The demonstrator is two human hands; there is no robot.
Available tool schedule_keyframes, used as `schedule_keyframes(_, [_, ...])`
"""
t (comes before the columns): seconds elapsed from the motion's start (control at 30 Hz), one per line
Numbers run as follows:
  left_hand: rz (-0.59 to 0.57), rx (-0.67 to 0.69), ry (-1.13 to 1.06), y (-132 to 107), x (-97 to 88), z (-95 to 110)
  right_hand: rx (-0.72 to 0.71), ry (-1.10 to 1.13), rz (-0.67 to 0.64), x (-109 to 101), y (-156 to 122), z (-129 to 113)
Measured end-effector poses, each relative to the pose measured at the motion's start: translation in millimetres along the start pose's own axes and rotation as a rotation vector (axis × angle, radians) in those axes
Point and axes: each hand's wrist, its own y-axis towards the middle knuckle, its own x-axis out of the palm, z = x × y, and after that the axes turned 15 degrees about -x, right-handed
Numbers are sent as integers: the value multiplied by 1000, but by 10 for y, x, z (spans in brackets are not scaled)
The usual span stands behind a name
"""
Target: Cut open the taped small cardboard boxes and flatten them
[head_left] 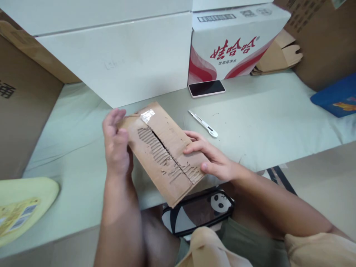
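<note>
Between my two hands is a flattened brown cardboard box (169, 148), tilted, with a slit down its middle and torn strips baring the ridges. A bit of shiny clear tape (147, 115) sticks to its far end. My left hand (116, 141) grips the far left corner, thumb on the near face; its other fingers are partly hidden. My right hand (210, 157) clasps the right edge, with fingers and thumb over the top face. Beyond the right hand, a white utility knife (203, 123) lies on the pale green cloth (267, 118).
A pink-edged phone (207, 89) lies before a white and red carton (230, 48). Large white boxes (125, 63) stand behind. Folded cardboard (280, 53) and a blue item (336, 98) are at right. At left is a yellow bottle (36, 200). A panda-printed case (197, 211) sits below the cardboard.
</note>
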Motion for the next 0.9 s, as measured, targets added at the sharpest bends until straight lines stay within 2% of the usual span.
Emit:
schedule_keyframes(0.13, [-38,-52,43,-57,27,43,43,-21,-9,-12,12,-11])
schedule_keyframes(0.33, [-77,-69,-3,-104,71,86,12,-52,1,-7,7,-13])
schedule_keyframes(0.43, [-78,-82,-23,-109,81,102,20,-21,89,-49,-38,90])
schedule_keyframes(0.5, [-71,-88,-39,-108,82,107,117,-134,249,-132,-61,191])
schedule_keyframes(0.57, [-63,-97,-51,-104,83,106,316,-432,373,-250,-66,291])
schedule_keyframes(0.6, [-60,-101,-53,-103,84,104,432,-604,376,-311,-61,333])
schedule_keyframes(0.67, [-61,-97,-46,-100,89,95,627,-876,276,-412,-43,395])
schedule_keyframes(0.73, [-65,-77,-39,-99,94,88,751,-1012,120,-461,-16,426])
schedule_keyframes(0.8, [-65,-64,-38,-97,96,81,804,-1068,8,-460,17,431])
schedule_keyframes(0.9, [-63,-71,-57,-89,91,67,823,-1069,6,-423,72,423])
